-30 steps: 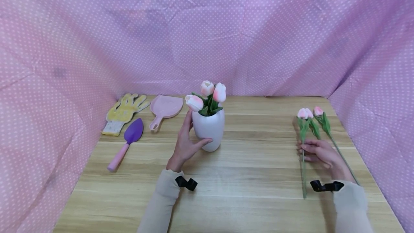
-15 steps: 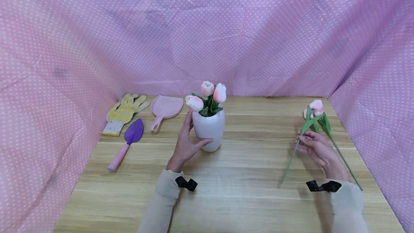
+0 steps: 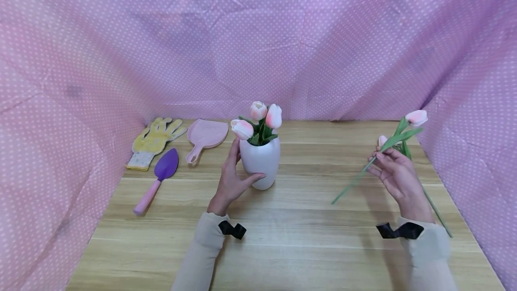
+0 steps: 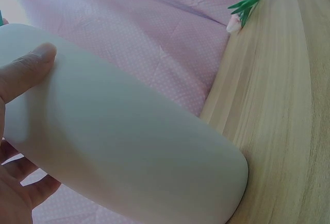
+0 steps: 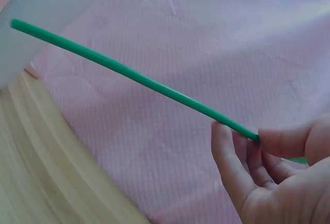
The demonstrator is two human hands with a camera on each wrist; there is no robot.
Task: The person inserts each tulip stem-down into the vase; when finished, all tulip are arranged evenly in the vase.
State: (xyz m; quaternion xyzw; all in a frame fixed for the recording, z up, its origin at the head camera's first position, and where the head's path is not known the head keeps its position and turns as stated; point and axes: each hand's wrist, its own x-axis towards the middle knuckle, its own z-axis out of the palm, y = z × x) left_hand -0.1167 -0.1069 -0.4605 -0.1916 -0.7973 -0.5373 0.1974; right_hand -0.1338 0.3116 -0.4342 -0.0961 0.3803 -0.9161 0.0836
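Note:
My left hand (image 3: 232,183) holds the side of a white vase (image 3: 264,165), thumb across its front and fingers around its left side. Three pink-and-white tulips (image 3: 258,111) stand in the vase; their stems are hidden inside. In the left wrist view the vase (image 4: 129,126) meets the wood at its base. At the right, my right hand (image 3: 397,181) pinches another tulip by its green stem (image 3: 351,186) just below the leaves. That tulip is tilted, bloom (image 3: 416,118) up and right, bare stem end down and left. In the right wrist view, thumb and fingers pinch the stem (image 5: 139,77).
Behind my right hand other tulips lie on the wooden table (image 3: 315,228), partly hidden, one stem (image 3: 438,212) running toward the front. At the left are a yellow-and-white glove (image 3: 155,140), a purple trowel (image 3: 166,165) and a pink dustpan (image 3: 208,133). Pink dotted cloth surrounds the table.
My right hand has lifted one tulip off the table; its bloom has swung up and right, its stem end left. The left hand and vase have stayed put.

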